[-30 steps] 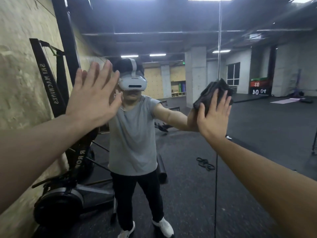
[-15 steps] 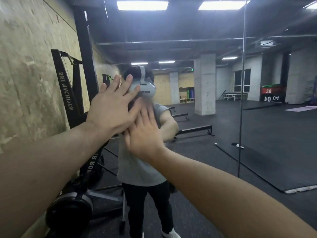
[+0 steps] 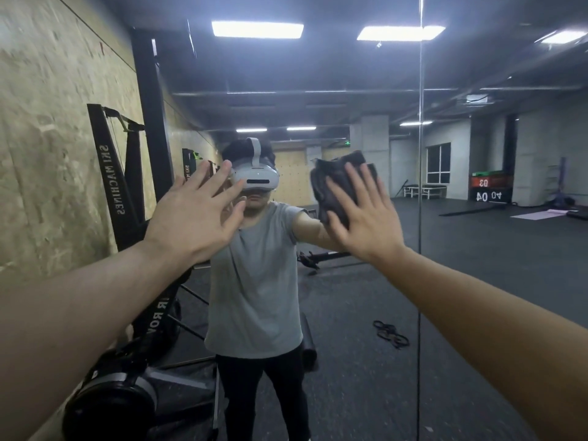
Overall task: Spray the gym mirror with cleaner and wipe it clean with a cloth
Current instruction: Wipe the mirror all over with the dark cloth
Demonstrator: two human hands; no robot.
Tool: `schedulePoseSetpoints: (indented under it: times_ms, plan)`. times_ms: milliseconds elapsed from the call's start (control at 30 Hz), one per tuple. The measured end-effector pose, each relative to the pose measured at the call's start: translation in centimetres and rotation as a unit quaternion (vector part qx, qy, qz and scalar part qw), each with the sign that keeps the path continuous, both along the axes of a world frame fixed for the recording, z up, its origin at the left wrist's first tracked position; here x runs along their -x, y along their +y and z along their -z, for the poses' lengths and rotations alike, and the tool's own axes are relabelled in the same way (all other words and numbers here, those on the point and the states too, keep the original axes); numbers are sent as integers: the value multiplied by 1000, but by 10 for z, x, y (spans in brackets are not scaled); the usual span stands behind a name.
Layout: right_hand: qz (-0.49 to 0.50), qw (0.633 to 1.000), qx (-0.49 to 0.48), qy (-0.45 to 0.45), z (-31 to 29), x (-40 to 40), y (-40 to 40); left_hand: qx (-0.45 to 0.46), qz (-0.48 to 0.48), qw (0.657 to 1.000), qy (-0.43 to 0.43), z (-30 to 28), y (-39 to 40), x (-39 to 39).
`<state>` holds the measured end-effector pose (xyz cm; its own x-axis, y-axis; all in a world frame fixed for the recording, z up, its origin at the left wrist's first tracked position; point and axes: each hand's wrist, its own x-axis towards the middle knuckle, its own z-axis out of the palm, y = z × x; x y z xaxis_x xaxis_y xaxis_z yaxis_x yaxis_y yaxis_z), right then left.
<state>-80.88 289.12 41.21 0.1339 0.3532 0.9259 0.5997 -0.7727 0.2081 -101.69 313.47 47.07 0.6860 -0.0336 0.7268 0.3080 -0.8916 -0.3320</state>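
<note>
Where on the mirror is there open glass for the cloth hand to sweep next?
Open glass lies right of the dark cloth as far as the vertical mirror seam, and below the right hand that presses it flat. It is crowded to the left: the left hand rests spread on the mirror, leaving only a narrow gap between the hands.

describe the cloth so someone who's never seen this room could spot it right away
Face the big wall mirror. At head height, the right hand presses a cloth flat against the glass. It is the only dark, crumpled fabric there; the left hand nearby is bare.
</note>
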Motion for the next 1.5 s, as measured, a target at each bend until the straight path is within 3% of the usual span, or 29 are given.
schedulePoseSetpoints:
  times_ms: [233, 333, 467, 533, 733, 800, 900, 1100, 1300, 1400, 1500]
  plan:
    - [32, 973, -189, 131, -24, -19, -49, 25, 34, 999, -15, -11, -11, 6]
    - [-6, 952, -259, 165, -39, -18, -45, 2, 63, 996, -59, -27, -10, 11]
    - [-45, 929, -324, 171, -54, -14, -16, 4, 22, 996, -82, -51, -4, 10]
    - [-34, 942, -300, 147, -58, -7, 4, -2, 1, 997, -71, -57, 3, 9]
    - [-71, 994, -77, 22, -73, 43, 89, 15, 26, 997, -74, -57, 18, 6]
    - [-97, 995, 8, -33, -66, 63, 124, 17, 40, 997, -70, -58, 21, 6]
    - [-127, 988, 36, -76, -56, 74, 150, 17, 43, 996, -70, -57, 22, 5]
    - [-117, 984, 109, -81, -69, 49, 101, 26, 41, 997, -61, -60, 16, 7]
    - [-6, 998, -42, 53, -87, -2, 9, 51, 31, 997, -46, -64, 10, 11]
    - [29, 981, -142, 131, -92, -18, -30, 59, 32, 997, -32, -71, 7, 14]
    - [3, 953, -240, 185, -103, -14, -30, 47, 31, 998, -31, -80, 6, 21]
